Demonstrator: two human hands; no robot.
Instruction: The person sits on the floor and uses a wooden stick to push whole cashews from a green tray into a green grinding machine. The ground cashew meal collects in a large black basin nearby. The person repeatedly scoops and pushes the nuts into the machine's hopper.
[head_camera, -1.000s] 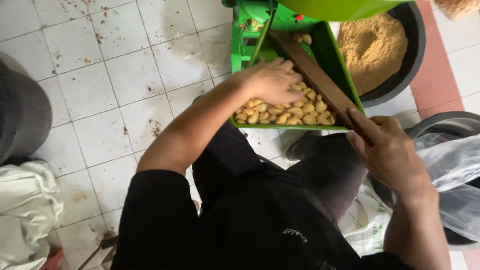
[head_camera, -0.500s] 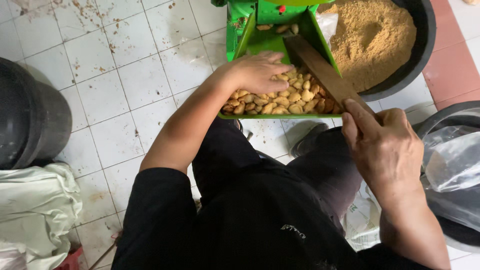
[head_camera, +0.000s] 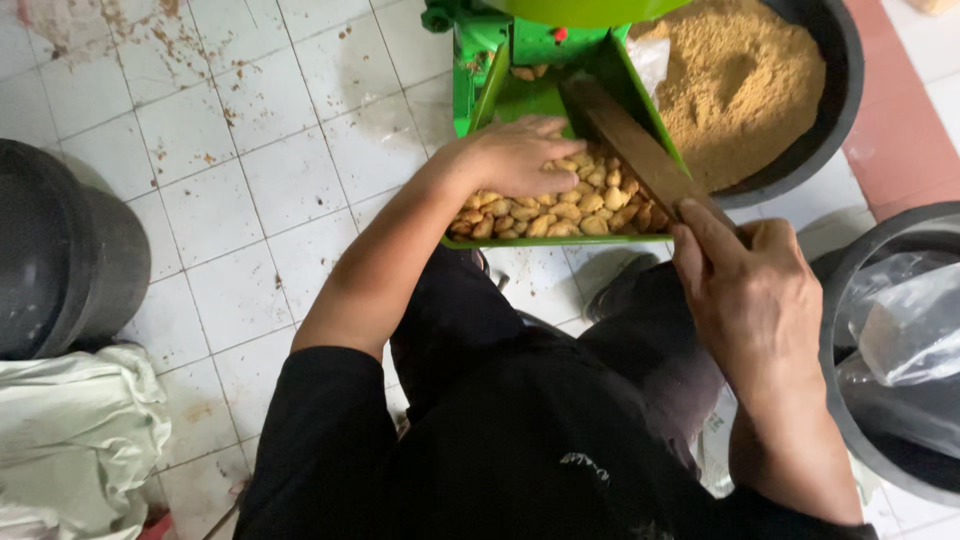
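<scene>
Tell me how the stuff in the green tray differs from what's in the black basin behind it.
The nuts in the green tray are whole, separate, glossy pieces; the powder in the black basin is fine, matte and heaped, with a dent on top. The left hand rests on the nuts; nothing touches the powder. Both are yellowish-tan.

Landmark: feed tray of the grinding machine, at top centre. In the tray: nuts, heaped toward its near edge. On the nuts: left hand. Along the tray's right wall: wooden stick, far end inside the tray, near end gripped by right hand. Right of the tray: basin holding ground meal. Far left of the tray: bucket.
</scene>
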